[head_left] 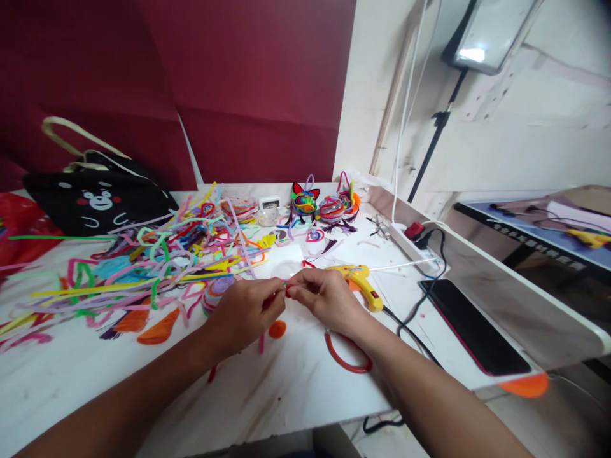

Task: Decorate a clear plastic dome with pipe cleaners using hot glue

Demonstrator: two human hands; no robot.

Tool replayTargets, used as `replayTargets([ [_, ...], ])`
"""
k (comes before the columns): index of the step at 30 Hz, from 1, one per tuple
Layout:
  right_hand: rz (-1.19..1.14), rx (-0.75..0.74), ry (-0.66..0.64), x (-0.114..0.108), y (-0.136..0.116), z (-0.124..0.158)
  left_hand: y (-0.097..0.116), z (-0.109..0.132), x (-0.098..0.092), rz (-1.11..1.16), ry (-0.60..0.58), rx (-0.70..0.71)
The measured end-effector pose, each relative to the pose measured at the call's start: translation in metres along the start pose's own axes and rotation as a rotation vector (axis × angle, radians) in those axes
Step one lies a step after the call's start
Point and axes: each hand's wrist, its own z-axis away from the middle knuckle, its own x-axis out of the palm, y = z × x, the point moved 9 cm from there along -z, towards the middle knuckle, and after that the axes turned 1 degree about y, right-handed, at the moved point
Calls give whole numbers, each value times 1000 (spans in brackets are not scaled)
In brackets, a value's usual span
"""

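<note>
My left hand (pixel 251 312) and my right hand (pixel 329 299) meet above the middle of the white table. Both are closed, fingertips pinching a thin red pipe cleaner (pixel 288 291) between them; my fingers cover most of it. Just behind them lies a clear round plastic piece (pixel 285 270). A yellow glue gun (pixel 360 283) rests beyond my right hand. Below my right wrist shows a red looped handle (pixel 351 366), the rest of that tool hidden. A coil of coloured pipe cleaners (pixel 214 294) sits beside my left hand, and an orange disc (pixel 277 329) lies below the fingertips.
A heap of pipe cleaners (pixel 157 261) spreads across the left. Behind it stands a black bag (pixel 100 200). Colourful wrapped ornaments (pixel 304 202) stand at the back. To the right are a power strip (pixel 409 245), a trailing black cord (pixel 420 343) and a phone (pixel 472 327).
</note>
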Motion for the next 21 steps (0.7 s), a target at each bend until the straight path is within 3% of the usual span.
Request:
replayTargets([
  [7, 166, -52, 11, -1, -10, 2, -2, 1, 3, -43, -7, 7],
  [21, -540, 202, 92, 9, 12, 2, 10, 2, -18, 79, 195, 83],
])
